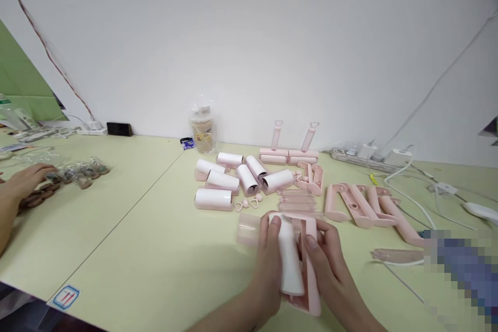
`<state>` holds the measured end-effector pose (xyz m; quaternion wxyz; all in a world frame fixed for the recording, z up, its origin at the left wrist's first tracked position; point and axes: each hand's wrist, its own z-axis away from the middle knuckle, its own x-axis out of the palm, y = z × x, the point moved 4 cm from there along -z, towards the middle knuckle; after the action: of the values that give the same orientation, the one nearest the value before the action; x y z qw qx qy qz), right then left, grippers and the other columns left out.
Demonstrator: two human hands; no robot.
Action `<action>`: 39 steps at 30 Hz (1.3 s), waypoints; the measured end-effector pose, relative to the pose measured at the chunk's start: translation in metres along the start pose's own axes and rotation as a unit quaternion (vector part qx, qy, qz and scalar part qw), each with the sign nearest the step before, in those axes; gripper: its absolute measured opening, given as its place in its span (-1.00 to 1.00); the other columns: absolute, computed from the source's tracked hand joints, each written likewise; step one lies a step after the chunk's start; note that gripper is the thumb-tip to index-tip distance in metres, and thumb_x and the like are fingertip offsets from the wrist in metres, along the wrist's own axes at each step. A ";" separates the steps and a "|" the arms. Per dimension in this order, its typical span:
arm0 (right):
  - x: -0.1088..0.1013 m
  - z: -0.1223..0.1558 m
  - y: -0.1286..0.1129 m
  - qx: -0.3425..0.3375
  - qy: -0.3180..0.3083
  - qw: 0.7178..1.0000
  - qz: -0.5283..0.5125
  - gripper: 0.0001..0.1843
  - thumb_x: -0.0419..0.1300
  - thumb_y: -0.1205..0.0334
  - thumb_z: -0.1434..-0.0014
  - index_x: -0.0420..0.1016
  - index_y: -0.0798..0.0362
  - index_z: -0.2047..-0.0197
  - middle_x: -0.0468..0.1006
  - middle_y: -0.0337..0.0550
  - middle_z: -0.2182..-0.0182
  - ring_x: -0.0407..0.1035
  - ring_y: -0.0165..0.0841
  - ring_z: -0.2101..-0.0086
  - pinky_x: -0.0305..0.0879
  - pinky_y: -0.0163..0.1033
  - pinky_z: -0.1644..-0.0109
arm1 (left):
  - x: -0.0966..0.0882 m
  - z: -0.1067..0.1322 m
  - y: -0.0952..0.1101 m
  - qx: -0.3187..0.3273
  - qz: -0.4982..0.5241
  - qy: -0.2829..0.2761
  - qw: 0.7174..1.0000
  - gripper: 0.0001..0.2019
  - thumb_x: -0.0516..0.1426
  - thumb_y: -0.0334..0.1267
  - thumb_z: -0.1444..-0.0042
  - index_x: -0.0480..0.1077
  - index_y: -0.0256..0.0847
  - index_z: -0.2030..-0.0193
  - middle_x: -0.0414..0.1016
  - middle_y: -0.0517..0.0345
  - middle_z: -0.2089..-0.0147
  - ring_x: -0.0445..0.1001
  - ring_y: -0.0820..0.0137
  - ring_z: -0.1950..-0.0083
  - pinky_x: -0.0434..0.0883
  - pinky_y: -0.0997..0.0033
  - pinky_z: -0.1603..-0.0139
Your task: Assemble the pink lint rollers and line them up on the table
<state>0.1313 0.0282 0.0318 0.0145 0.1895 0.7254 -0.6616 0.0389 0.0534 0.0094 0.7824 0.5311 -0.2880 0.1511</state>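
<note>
My left hand [268, 264] is closed around a white lint roll [291, 264], thumb near its far end. My right hand [332, 259] grips a pink lint roller frame [312, 282], with the roll held against or partly inside it; which one I cannot tell. Just left of my left hand lies a clear pinkish cover [247, 229]. Beyond my hands are several white lint rolls [213, 198], small pink heart-shaped hooks [254, 201] and clear pinkish tubes [296, 200]. More pink frames [360, 205] lie to the right of my right hand.
Against the wall stand two lint rollers [274, 155] with upright handles and a bagged drink cup [204, 132]. A power strip [361, 160] with loose white cables [418, 199] lies back right. On the left, another person's hand [33, 179] touches small glass jars [81, 177]. A phone [119, 129] leans behind.
</note>
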 end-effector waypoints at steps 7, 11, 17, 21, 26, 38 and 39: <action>0.001 0.000 0.007 -0.011 0.025 1.000 0.014 -0.75 -0.15 -0.02 -0.25 0.13 -0.08 0.12 0.42 -0.24 0.44 0.37 -0.35 0.50 0.33 -0.35 0.54 | 0.004 0.006 0.011 0.053 -0.098 -0.039 0.993 -0.69 -0.04 -0.02 -0.18 0.17 -0.10 0.01 0.42 0.13 0.13 0.40 0.32 0.11 0.32 0.40 0.13; -0.016 -0.012 0.004 -0.128 0.032 0.990 0.056 -0.73 -0.04 0.07 -0.20 0.12 -0.08 0.04 0.41 -0.19 0.33 0.36 -0.35 0.42 0.34 -0.33 0.48 | 0.007 0.009 0.015 0.021 -0.121 -0.142 0.982 -0.45 0.25 -0.19 0.09 0.09 -0.09 -0.01 0.43 0.14 0.18 0.43 0.34 0.25 0.35 0.40 0.23; -0.037 -0.015 -0.022 -0.240 -0.149 0.934 0.217 -0.70 0.07 0.35 -0.08 0.36 -0.12 0.11 0.47 -0.18 0.29 0.37 -0.35 0.39 0.35 -0.30 0.44 | 0.000 0.018 0.035 0.011 -0.335 -0.184 0.924 -0.46 0.32 -0.30 0.27 0.25 -0.08 0.09 0.42 0.23 0.32 0.40 0.32 0.31 0.32 0.46 0.37; -0.028 -0.002 -0.020 -0.294 -0.194 0.883 0.310 -0.50 0.08 0.45 0.05 0.28 -0.11 0.01 0.52 -0.21 0.32 0.42 -0.29 0.36 0.37 -0.24 0.39 | -0.012 0.028 0.045 0.020 -0.489 -0.165 0.856 -0.52 0.28 -0.24 0.21 0.29 -0.01 0.08 0.44 0.17 0.32 0.38 0.28 0.43 0.29 0.43 0.51; -0.005 0.012 -0.015 -0.306 -0.191 0.858 0.365 -0.74 0.05 0.49 0.19 0.32 0.00 0.38 0.48 -0.18 0.45 0.41 -0.28 0.44 0.33 -0.26 0.49 | -0.024 0.034 0.049 0.058 -0.603 -0.179 0.775 -0.40 0.26 -0.29 0.22 0.25 0.01 -0.04 0.46 0.12 0.31 0.41 0.11 0.30 0.29 0.32 0.40; 0.008 0.019 -0.010 -0.223 -0.286 0.884 0.295 -0.73 0.02 0.57 0.23 0.28 0.03 0.46 0.43 -0.21 0.44 0.34 -0.35 0.44 0.29 -0.31 0.42 | -0.024 0.040 0.060 0.081 -0.674 -0.264 0.685 -0.73 0.20 -0.27 0.12 0.31 -0.03 0.22 0.48 0.17 0.36 0.43 0.19 0.42 0.15 0.47 0.52; 0.008 0.018 -0.008 -0.202 -0.289 0.894 0.277 -0.72 0.03 0.56 0.22 0.30 0.01 0.43 0.44 -0.24 0.43 0.34 -0.37 0.43 0.28 -0.32 0.41 | -0.027 0.039 0.058 0.084 -0.692 -0.260 0.668 -0.72 0.19 -0.24 0.11 0.31 -0.04 0.20 0.48 0.16 0.36 0.44 0.17 0.42 0.13 0.47 0.54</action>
<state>0.1175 0.0123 0.0354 0.4442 0.1757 0.7256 -0.4953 -0.0253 0.0418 0.0472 0.5080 0.6594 -0.0157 -0.5539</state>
